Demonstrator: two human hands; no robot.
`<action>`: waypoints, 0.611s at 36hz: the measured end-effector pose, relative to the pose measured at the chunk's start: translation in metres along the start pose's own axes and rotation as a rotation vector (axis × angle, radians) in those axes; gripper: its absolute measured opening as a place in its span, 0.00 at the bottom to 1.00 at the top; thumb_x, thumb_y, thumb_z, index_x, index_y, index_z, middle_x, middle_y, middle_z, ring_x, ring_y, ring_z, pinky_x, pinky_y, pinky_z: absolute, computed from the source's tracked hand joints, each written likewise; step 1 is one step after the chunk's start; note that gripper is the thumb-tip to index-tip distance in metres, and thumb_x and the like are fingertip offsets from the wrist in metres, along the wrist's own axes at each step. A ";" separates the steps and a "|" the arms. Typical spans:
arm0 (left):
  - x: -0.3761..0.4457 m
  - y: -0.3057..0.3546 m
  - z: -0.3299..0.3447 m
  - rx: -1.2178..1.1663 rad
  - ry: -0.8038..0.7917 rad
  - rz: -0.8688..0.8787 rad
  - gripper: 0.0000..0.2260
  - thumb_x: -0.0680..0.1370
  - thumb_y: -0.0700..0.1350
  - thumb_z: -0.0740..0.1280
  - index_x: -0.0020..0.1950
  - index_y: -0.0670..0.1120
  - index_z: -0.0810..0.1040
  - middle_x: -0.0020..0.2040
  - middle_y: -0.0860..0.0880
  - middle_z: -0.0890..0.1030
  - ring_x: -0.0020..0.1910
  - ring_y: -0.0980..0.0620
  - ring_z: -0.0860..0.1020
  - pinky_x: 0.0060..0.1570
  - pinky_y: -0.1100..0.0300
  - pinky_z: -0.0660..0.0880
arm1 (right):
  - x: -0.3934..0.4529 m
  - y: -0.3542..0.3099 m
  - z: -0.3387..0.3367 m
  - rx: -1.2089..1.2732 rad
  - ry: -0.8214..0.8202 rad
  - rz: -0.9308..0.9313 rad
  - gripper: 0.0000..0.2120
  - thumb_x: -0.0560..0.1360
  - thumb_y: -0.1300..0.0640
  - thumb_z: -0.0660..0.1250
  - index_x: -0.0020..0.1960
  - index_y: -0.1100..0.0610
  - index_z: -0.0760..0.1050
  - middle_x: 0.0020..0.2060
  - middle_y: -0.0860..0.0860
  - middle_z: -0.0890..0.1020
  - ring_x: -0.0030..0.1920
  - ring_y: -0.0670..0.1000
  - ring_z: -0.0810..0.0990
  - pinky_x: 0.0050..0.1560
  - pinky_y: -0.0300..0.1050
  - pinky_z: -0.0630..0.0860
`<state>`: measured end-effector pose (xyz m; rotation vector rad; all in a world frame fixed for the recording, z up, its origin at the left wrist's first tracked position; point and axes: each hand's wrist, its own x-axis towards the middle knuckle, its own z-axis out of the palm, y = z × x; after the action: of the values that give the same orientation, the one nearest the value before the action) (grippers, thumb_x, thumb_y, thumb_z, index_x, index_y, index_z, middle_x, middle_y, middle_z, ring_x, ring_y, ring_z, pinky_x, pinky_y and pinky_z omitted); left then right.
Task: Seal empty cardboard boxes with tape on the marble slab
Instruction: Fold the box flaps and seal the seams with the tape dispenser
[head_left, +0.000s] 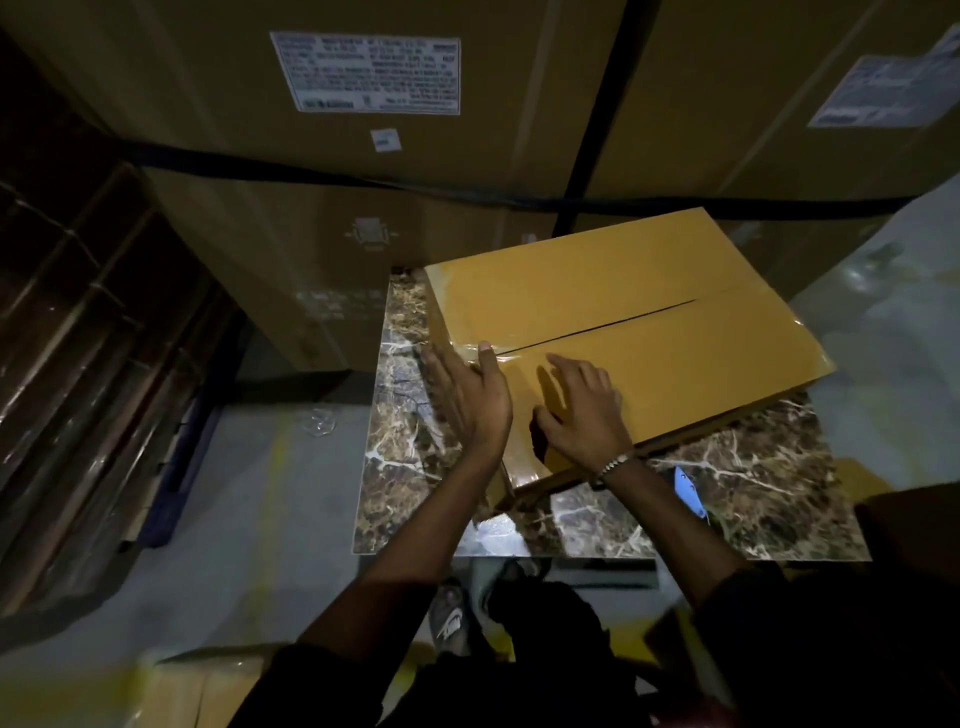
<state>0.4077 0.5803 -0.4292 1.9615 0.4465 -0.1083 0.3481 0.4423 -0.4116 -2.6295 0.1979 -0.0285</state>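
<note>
Both my hands lie flat with straight fingers on the yellow-brown cardboard box (623, 322): left hand (470, 400) over its near-left edge, right hand (582, 415) on the top flap. Clear tape (467, 349) crosses the seam's left end. The box covers the brown veined marble slab's (753, 483) far half, slightly askew.

- cardboard box (649, 332): plain yellow-tan top, a thin dark seam line across it, glossy clear tape (467, 349) at its near-left edge
- marble slab (753, 483): dark brown mottled with grey, crossed by white veins
- stacked cartons (363, 171): dull brown, with white labels (366, 73) printed in dark text and black straps (322, 174)
- bracelet (613, 464) on the right wrist: silvery beads
- floor (244, 499): pale grey with a faded yellow stripe
- small object (688, 488) on the slab: light blue
</note>
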 end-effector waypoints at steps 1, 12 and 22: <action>0.005 0.005 0.002 0.011 -0.011 0.035 0.34 0.87 0.62 0.54 0.87 0.48 0.45 0.87 0.49 0.43 0.86 0.46 0.49 0.82 0.45 0.52 | 0.008 -0.004 0.003 -0.029 0.025 -0.028 0.32 0.76 0.47 0.69 0.78 0.49 0.65 0.69 0.50 0.72 0.69 0.54 0.67 0.61 0.56 0.67; 0.022 -0.013 0.011 0.104 -0.022 0.167 0.32 0.88 0.56 0.54 0.87 0.50 0.42 0.87 0.48 0.51 0.82 0.44 0.62 0.69 0.55 0.68 | 0.082 -0.011 0.036 -0.170 -0.128 -0.182 0.30 0.85 0.42 0.45 0.84 0.53 0.52 0.84 0.52 0.50 0.83 0.50 0.45 0.80 0.61 0.50; 0.041 -0.007 0.006 0.494 0.048 0.097 0.38 0.84 0.64 0.53 0.87 0.46 0.45 0.85 0.43 0.59 0.81 0.41 0.63 0.79 0.42 0.57 | 0.083 -0.009 0.039 -0.197 -0.130 -0.173 0.31 0.84 0.41 0.44 0.84 0.51 0.50 0.84 0.51 0.48 0.83 0.50 0.44 0.80 0.60 0.49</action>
<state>0.4437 0.5882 -0.4485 2.4719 0.3779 -0.1174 0.4335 0.4565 -0.4429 -2.8250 -0.0754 0.1080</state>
